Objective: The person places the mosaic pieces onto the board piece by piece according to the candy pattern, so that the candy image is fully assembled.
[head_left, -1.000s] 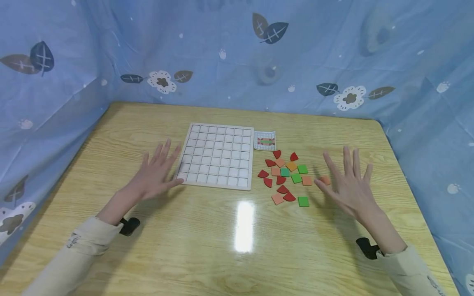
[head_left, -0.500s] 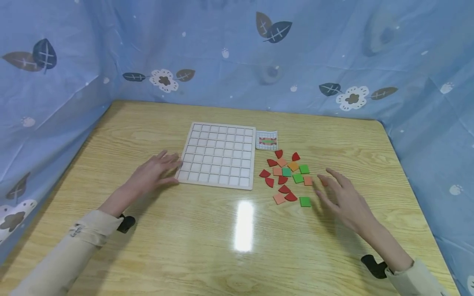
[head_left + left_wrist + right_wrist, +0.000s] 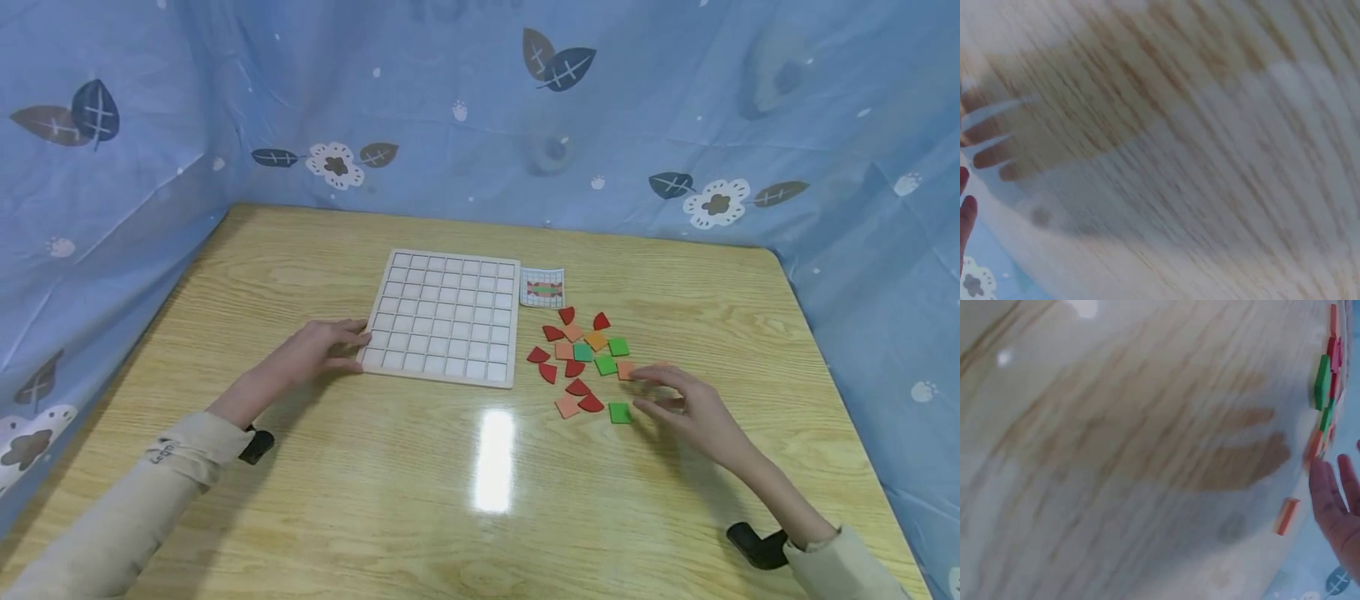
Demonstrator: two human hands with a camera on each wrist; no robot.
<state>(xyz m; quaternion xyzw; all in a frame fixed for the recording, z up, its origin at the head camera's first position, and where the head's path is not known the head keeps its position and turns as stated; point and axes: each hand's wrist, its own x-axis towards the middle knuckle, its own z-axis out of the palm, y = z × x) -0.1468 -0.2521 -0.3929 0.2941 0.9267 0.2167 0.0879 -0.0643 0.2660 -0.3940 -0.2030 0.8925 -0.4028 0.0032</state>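
A: Any writing, head view?
B: None readable; the small pattern card (image 3: 542, 288) shows only coloured squares. The left hand (image 3: 315, 350) rests, fingers loosely together, touching the grid board (image 3: 442, 317) at its near-left corner. The right hand (image 3: 686, 402), fingers relaxed and apart, touches an orange tile (image 3: 625, 370) beside the green tile (image 3: 619, 412).
A: Wrist views?
B: Blurred. Left: only fingertips (image 3: 965, 209) at the edge. Right: straight fingers (image 3: 1330, 497) near tiles (image 3: 1321, 381).
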